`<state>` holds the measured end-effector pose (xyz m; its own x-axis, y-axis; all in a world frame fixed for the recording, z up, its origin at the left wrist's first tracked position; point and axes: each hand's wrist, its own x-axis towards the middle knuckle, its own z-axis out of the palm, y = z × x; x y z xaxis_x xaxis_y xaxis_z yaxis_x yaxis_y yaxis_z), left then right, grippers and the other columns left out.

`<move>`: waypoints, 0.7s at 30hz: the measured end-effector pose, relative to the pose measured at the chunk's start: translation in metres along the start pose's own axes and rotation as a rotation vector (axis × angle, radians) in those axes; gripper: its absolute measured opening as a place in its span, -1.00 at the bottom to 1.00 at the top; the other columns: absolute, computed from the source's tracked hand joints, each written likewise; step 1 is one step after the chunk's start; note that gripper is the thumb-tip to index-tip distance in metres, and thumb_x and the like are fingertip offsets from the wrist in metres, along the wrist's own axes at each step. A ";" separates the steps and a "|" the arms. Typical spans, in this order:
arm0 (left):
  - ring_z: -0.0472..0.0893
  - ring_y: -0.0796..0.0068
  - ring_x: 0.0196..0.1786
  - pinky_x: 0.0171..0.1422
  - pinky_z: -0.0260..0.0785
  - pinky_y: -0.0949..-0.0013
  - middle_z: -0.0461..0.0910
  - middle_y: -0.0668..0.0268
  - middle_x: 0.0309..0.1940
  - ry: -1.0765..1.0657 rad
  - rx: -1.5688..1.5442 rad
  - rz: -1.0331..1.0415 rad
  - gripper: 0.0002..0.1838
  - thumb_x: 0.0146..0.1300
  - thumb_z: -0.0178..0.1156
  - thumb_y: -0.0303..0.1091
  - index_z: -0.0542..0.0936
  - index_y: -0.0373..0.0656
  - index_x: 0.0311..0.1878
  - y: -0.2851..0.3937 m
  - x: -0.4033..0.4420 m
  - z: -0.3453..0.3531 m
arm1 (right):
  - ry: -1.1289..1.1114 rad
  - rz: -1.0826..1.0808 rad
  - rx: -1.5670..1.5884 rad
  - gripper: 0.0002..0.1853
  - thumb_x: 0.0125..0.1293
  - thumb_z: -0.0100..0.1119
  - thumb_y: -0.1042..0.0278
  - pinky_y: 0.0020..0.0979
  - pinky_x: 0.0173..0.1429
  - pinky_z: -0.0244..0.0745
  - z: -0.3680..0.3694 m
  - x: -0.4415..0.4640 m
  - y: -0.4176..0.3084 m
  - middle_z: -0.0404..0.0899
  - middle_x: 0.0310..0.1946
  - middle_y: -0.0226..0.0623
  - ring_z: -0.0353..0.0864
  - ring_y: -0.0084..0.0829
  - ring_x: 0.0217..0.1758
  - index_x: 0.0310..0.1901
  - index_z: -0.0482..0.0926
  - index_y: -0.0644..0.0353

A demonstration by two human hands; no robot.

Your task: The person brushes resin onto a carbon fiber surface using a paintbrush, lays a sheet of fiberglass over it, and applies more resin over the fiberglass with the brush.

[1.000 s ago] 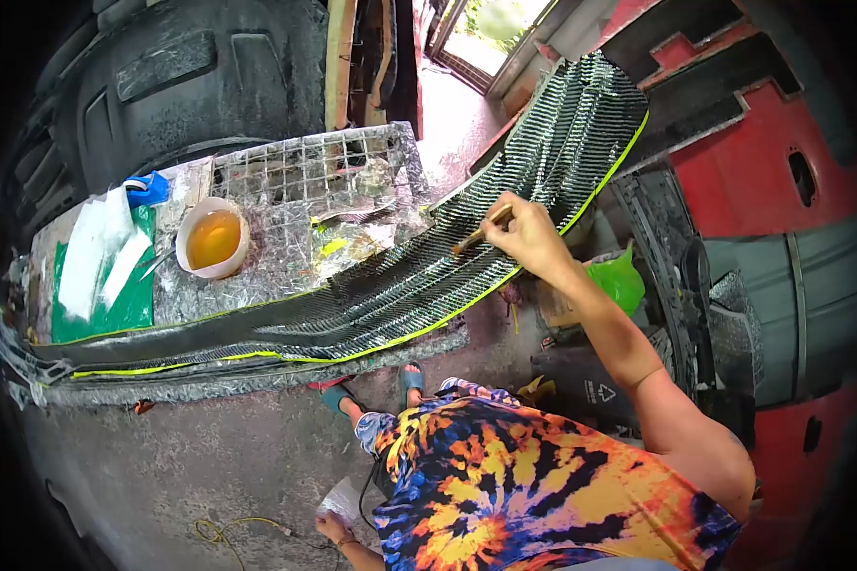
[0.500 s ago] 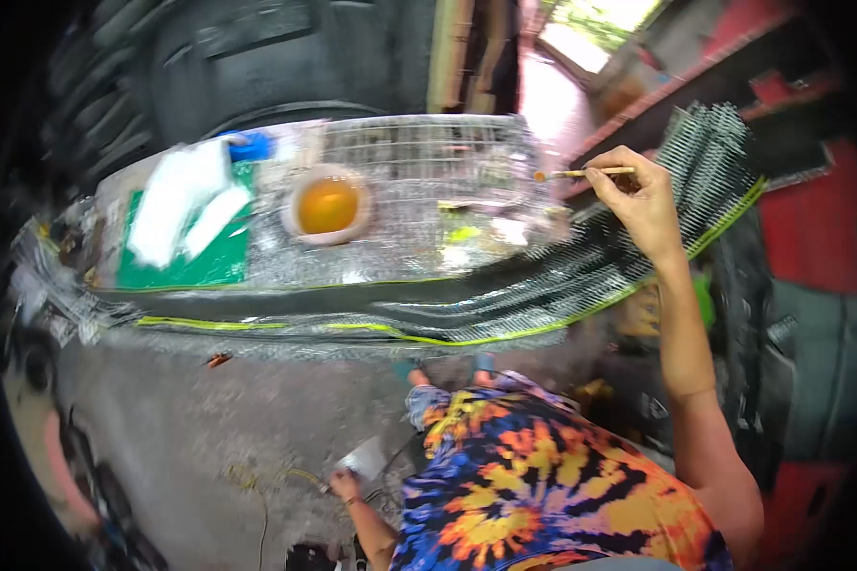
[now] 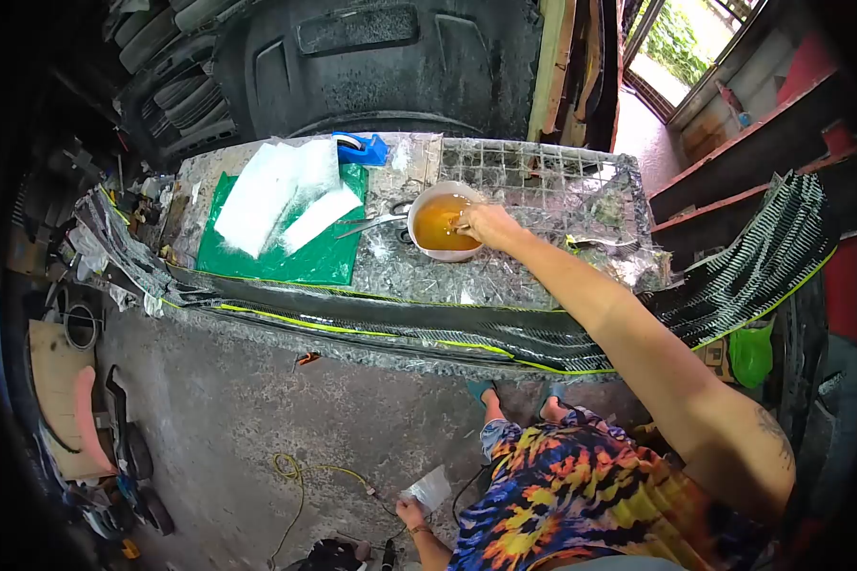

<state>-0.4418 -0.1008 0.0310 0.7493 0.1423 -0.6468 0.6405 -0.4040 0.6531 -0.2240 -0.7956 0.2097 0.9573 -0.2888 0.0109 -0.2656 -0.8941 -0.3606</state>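
Note:
My right hand [image 3: 488,227] is closed at the right rim of a white bowl [image 3: 419,238] of amber liquid [image 3: 438,221], its fingers reaching inside. The thin brush it grips is mostly hidden by hand and liquid. Low down by my side, my left hand [image 3: 410,514] is closed on a pale, whitish sheet [image 3: 430,488]. In front of me a long black woven-fibre strip [image 3: 428,319] with yellow-green edging lies along the table's near edge; its right end curves up. Scissors [image 3: 376,223] rest just left of the bowl.
White fabric pieces [image 3: 271,195] lie on a green sheet [image 3: 328,257], with a blue tape dispenser [image 3: 362,149] behind them. Wire mesh [image 3: 543,176] covers the rear right of the table [image 3: 390,271]. A yellow cable [image 3: 300,485] trails over the floor.
My right hand has moved left and down with the brush, from above the strip's right end into the bowl. The head view has shifted, and my left hand still holds the sheet.

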 end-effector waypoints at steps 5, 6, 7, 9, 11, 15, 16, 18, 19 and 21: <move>0.39 0.54 -0.50 -0.47 0.29 0.37 0.44 0.36 -0.57 -0.089 0.150 -0.056 -0.86 0.07 0.21 -0.57 0.42 -0.21 -0.47 0.000 0.018 -0.016 | 0.096 0.274 0.331 -0.75 0.18 0.17 0.12 -0.19 -0.27 0.49 -0.024 -0.009 -0.014 0.65 -0.41 -0.14 0.62 -0.13 -0.35 -0.25 0.70 0.05; 0.42 0.52 -0.48 -0.44 0.32 0.35 0.47 0.33 -0.55 -0.097 0.350 0.059 -0.88 0.06 0.21 -0.58 0.44 -0.23 -0.45 -0.008 0.032 -0.016 | 0.098 0.325 0.563 -0.76 0.15 0.16 0.17 -0.21 -0.29 0.49 -0.050 -0.028 -0.024 0.64 -0.45 -0.11 0.61 -0.10 -0.41 -0.26 0.70 0.08; 0.45 0.50 -0.46 -0.42 0.36 0.33 0.50 0.30 -0.53 -0.083 0.538 0.174 -0.90 0.06 0.21 -0.58 0.47 -0.26 -0.43 -0.005 0.036 -0.012 | 0.286 0.290 0.583 -0.79 0.11 0.18 0.18 -0.23 -0.30 0.48 -0.060 -0.042 -0.020 0.61 -0.50 -0.08 0.60 -0.09 -0.43 -0.35 0.69 0.11; 0.46 0.49 -0.46 -0.41 0.37 0.33 0.50 0.29 -0.53 -0.115 0.573 0.266 -0.91 0.06 0.22 -0.58 0.47 -0.27 -0.42 0.010 0.059 0.021 | 0.544 0.321 0.484 -0.80 0.07 0.22 0.24 -0.22 -0.32 0.46 -0.102 -0.106 -0.012 0.58 -0.54 -0.04 0.59 -0.11 -0.48 -0.45 0.59 0.22; 0.46 0.49 -0.45 -0.40 0.38 0.33 0.51 0.28 -0.52 -0.212 0.536 0.289 -0.91 0.06 0.22 -0.59 0.48 -0.28 -0.42 0.035 0.084 0.052 | 0.639 0.409 0.619 -0.83 0.12 0.20 0.32 -0.29 -0.35 0.46 -0.147 -0.162 -0.030 0.57 -0.59 -0.15 0.57 -0.32 -0.55 -0.39 0.55 0.26; 0.48 0.48 -0.44 -0.38 0.40 0.32 0.53 0.25 -0.50 -0.319 0.519 0.327 -0.92 0.06 0.22 -0.59 0.49 -0.30 -0.40 0.093 0.122 0.081 | 0.849 0.568 0.820 -0.87 0.29 0.10 0.46 -0.52 -0.51 0.37 -0.198 -0.276 -0.049 0.59 -0.50 -0.41 0.46 -0.66 -0.56 -0.20 0.60 0.27; 0.48 0.48 -0.43 -0.38 0.40 0.32 0.53 0.25 -0.50 -0.333 0.517 0.334 -0.92 0.06 0.22 -0.59 0.50 -0.31 -0.40 0.106 0.127 0.084 | 0.905 0.592 0.926 -0.86 0.32 0.09 0.49 -0.63 -0.56 0.29 -0.210 -0.305 -0.053 0.56 -0.50 -0.45 0.40 -0.75 -0.58 -0.14 0.60 0.27; 0.49 0.47 -0.43 -0.37 0.41 0.32 0.54 0.24 -0.49 -0.360 0.534 0.343 -0.92 0.06 0.22 -0.60 0.50 -0.32 -0.39 0.130 0.139 0.085 | 1.115 0.587 0.931 -0.81 0.37 0.06 0.43 -0.66 -0.55 0.26 -0.216 -0.349 -0.053 0.52 -0.52 -0.45 0.36 -0.76 -0.58 -0.04 0.55 0.25; 0.49 0.47 -0.42 -0.36 0.41 0.32 0.54 0.23 -0.48 -0.370 0.537 0.347 -0.92 0.06 0.23 -0.60 0.51 -0.33 -0.39 0.142 0.144 0.085 | 1.224 0.601 0.881 -0.80 0.39 0.03 0.42 -0.69 -0.53 0.26 -0.225 -0.365 -0.058 0.52 -0.49 -0.45 0.37 -0.76 -0.56 -0.02 0.54 0.24; 0.50 0.47 -0.42 -0.35 0.42 0.32 0.55 0.22 -0.48 -0.395 0.550 0.371 -0.92 0.06 0.23 -0.60 0.52 -0.34 -0.38 0.167 0.158 0.083 | 1.272 0.646 0.720 -0.79 0.40 0.02 0.42 -0.61 -0.44 0.32 -0.232 -0.389 -0.057 0.52 -0.41 -0.44 0.42 -0.73 -0.47 0.01 0.50 0.23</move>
<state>-0.2307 -0.2210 0.0054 0.7169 -0.3814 -0.5836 0.1059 -0.7678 0.6319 -0.6077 -0.7111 0.4421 -0.1004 -0.9514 0.2910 -0.1108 -0.2800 -0.9536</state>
